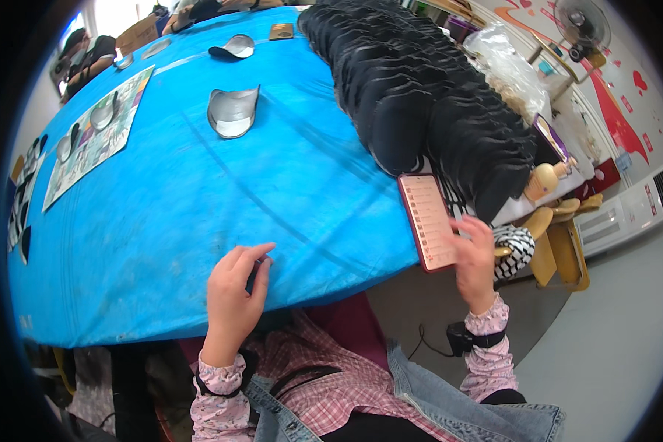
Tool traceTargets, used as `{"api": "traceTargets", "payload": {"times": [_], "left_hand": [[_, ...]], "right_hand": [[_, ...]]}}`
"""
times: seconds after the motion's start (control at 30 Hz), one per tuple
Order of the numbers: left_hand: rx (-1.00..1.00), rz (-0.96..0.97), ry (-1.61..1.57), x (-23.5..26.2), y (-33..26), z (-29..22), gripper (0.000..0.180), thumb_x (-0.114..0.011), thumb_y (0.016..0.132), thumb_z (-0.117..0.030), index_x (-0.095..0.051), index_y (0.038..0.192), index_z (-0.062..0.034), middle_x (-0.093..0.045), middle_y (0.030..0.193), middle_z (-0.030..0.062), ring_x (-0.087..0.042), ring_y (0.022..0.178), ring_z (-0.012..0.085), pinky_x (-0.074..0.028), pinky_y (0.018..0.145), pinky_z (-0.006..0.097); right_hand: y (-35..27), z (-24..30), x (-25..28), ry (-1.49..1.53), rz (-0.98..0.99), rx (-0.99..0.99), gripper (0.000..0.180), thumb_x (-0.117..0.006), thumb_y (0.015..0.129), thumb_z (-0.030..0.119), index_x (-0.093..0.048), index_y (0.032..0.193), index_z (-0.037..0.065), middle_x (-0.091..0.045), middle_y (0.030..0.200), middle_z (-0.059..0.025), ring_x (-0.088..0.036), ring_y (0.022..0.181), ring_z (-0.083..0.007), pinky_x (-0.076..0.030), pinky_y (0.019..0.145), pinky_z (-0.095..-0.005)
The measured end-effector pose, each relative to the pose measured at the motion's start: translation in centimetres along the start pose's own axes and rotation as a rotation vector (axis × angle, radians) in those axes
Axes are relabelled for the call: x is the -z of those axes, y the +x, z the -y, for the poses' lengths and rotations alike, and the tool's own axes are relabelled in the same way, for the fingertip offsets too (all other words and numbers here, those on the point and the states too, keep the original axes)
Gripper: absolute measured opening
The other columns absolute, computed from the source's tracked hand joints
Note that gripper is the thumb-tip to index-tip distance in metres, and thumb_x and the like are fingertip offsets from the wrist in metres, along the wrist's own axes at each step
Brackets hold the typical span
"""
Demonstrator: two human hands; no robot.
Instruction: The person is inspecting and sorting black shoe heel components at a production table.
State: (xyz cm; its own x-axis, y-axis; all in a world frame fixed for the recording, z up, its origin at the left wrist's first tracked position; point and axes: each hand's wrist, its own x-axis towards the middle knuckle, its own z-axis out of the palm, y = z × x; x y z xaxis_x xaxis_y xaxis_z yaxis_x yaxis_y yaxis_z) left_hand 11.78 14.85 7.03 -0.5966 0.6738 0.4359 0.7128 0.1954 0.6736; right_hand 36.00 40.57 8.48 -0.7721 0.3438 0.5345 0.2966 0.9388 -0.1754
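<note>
The phone lies screen-up at the tabletop's near right edge. The right hand is at its side, grip loosely parted, fingers overlapping the screen's lower right; whether they touch is unclear. Overlapping black pieces crowd the phone's far end, blocking that side. The left hand hovers by the near edge, grip narrow, thumb and fingers slightly apart. Beyond sit a curved grey piece and a printed sheet; a cream bottle stands right.

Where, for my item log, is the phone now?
In the head view, the phone is right of centre, below the stacked black pieces and by the right hand.
</note>
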Motion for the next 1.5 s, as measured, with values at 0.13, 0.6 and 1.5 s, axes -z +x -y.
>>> {"api": "traceTargets", "payload": {"times": [0.13, 0.6, 1.5], "left_hand": [[0.006, 0.013, 0.011, 0.1, -0.1, 0.3, 0.019, -0.058, 0.079, -0.003, -0.061, 0.097, -0.0055, -0.058, 0.076, 0.0087, -0.056, 0.07, 0.0247, -0.042, 0.062, 0.034], [0.006, 0.038, 0.042, 0.1, 0.2, 0.0, 0.019, -0.055, 0.08, 0.001, -0.061, 0.097, -0.0033, -0.058, 0.077, 0.009, -0.057, 0.069, 0.0201, -0.044, 0.063, 0.028], [-0.006, -0.017, 0.045, 0.3, -0.1, 0.1, 0.015, -0.059, 0.078, -0.004, -0.061, 0.093, -0.0054, -0.055, 0.074, 0.0094, -0.053, 0.067, 0.0263, -0.04, 0.059, 0.035]], "right_hand": [[-0.5, 0.4, 0.3, 0.445, -0.254, -0.187, 0.058, -0.025, 0.094, 0.026, -0.044, 0.044, 0.003, -0.061, 0.074, -0.0082, -0.052, 0.085, -0.0238, -0.04, 0.077, -0.034], [1.0, 0.0, -1.2, -0.108, -0.113, -0.052, 0.048, -0.029, 0.095, 0.035, -0.064, 0.079, 0.006, -0.055, 0.113, -0.0148, -0.043, 0.11, -0.0326, -0.027, 0.099, -0.0389], [-0.2, -2.0, -1.0, 0.898, -0.286, -0.455, 0.062, -0.011, 0.095, 0.045, -0.051, 0.085, -0.001, -0.056, 0.064, -0.0078, -0.043, 0.048, -0.009, -0.026, 0.102, -0.0367]]}}
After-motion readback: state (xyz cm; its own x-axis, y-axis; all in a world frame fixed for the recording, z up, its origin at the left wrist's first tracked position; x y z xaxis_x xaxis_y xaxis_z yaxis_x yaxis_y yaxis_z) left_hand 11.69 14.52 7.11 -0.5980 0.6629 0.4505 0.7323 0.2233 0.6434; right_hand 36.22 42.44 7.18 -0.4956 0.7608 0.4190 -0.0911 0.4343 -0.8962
